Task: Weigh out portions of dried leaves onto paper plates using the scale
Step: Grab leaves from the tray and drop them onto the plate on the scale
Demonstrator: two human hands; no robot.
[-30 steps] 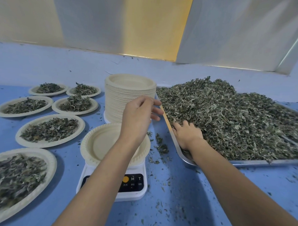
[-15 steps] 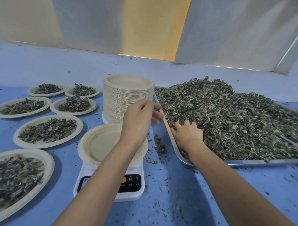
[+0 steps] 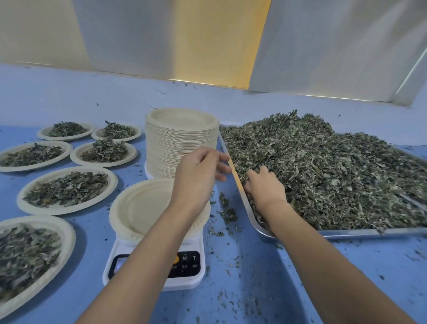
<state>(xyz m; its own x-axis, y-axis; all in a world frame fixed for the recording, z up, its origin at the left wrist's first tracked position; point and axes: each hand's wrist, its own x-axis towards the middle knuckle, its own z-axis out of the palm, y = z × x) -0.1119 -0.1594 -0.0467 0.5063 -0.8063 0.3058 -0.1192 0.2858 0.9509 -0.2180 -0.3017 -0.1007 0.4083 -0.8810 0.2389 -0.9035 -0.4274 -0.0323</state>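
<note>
Right hand [image 3: 264,188] grasping dried leaves [image 3: 328,170] in tray [image 3: 350,233] | left hand [image 3: 197,175] relaxed, holding nothing | bare plate [image 3: 138,207] on scale [image 3: 191,282]

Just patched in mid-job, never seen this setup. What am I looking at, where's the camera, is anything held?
No machine: these are a person's two bare hands, filmed by one wide-angle camera on their head, looking down. On the blue table stand a white scale bearing an empty paper plate, a tall plate stack behind it, six filled plates at left, and a metal tray heaped with dried leaves at right. The left hand hovers by the stack, holding nothing. The right hand curls its fingers into the leaves at the tray's near corner, gathering a handful.
</note>
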